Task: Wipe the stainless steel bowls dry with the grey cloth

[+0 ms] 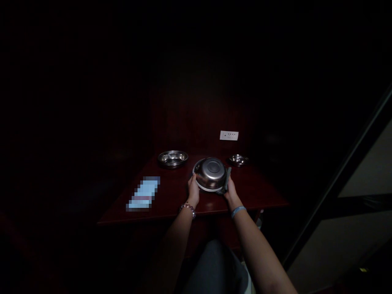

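Observation:
Both hands hold a shiny metal bowl tilted so that its rounded underside shows, above the dark red table. My left hand grips its rim at the left, fingers mostly hidden behind the bowl. On the right side my right hand is closed on a dark greyish-green cloth, which is pressed against the bowl's edge. The inside of the bowl faces away from me and is hidden.
A wide metal bowl stands at the back left of the table, a smaller metal bowl at the back right. A blurred bluish rectangle lies at the left. A white wall socket sits behind. The surroundings are very dark.

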The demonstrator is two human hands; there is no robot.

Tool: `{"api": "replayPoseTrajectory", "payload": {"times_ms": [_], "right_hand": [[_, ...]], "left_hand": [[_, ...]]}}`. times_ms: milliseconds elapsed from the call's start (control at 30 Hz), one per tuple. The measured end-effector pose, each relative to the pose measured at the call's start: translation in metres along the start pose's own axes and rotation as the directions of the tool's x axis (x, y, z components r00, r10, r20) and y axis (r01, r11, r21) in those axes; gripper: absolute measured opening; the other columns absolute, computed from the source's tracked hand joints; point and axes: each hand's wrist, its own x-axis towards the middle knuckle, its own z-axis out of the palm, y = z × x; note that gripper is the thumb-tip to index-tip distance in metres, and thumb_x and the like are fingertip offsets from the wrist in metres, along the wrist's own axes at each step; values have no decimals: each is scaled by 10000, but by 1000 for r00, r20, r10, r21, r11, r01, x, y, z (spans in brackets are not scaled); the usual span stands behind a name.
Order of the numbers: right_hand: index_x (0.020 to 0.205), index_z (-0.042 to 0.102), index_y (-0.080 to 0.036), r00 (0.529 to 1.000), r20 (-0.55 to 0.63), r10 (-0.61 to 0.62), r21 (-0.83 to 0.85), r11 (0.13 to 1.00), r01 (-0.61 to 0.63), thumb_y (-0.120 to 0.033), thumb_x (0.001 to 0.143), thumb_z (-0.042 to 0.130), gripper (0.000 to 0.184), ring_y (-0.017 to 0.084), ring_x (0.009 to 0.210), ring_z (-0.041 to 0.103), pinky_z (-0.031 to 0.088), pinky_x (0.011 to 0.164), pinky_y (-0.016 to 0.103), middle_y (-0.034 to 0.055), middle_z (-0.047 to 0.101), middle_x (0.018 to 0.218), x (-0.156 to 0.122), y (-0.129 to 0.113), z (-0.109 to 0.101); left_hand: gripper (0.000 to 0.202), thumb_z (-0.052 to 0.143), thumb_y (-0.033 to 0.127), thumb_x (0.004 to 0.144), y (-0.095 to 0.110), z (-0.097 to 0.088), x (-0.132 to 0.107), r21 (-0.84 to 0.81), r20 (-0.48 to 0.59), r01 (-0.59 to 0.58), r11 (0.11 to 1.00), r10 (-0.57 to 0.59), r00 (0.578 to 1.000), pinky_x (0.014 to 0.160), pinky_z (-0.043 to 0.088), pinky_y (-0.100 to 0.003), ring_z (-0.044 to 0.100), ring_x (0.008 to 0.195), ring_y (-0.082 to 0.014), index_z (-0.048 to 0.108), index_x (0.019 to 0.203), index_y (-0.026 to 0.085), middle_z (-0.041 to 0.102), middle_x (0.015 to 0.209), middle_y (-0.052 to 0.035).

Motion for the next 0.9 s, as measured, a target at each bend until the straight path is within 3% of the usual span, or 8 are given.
{"api": "replayPoseTrajectory", "payload": {"times_ms": [200, 400, 667, 900], "right_hand": [[944, 729, -179, 999, 21, 36, 15, 999, -36, -606, 900, 585, 452, 187, 887, 741, 614, 821, 325, 35, 779, 837, -2, -1, 3], [911, 699, -213, 999, 28, 44, 55, 997, -45, -595, 874, 601, 397, 214, 914, 738, 614, 865, 381, 32, 777, 826, 4, 1, -4], [925, 701, -231, 1000, 11, 8, 93, 996, -9, -517, 813, 627, 316, 260, 1046, 715, 588, 940, 416, 34, 788, 868, 19, 10, -15], [967, 703, -223, 1000, 11, 24, 104, 994, -25, -517, 870, 560, 341, 242, 1118, 689, 557, 1003, 401, 43, 787, 948, 16, 8, -10]], "left_hand": [[384, 627, 526, 851, -8, -1, 5, -29, 54, -77, 997, 78, 995, 935, 511, -361, 692, 989, -223, 705, 907, 154, 767, 994, -96], [416, 632, 529, 877, -10, -1, 5, -41, 152, -44, 998, 50, 987, 988, 505, -374, 666, 1118, -244, 708, 1070, 169, 735, 1186, -128], [488, 670, 613, 818, -5, -2, -4, 95, 315, -42, 995, 10, 949, 815, 552, -346, 703, 921, -240, 713, 1009, 166, 758, 1021, -119], [421, 620, 559, 882, -3, -1, -5, 73, 301, -22, 997, -1, 953, 840, 561, -375, 716, 933, -259, 725, 955, 157, 767, 958, -126]]}}
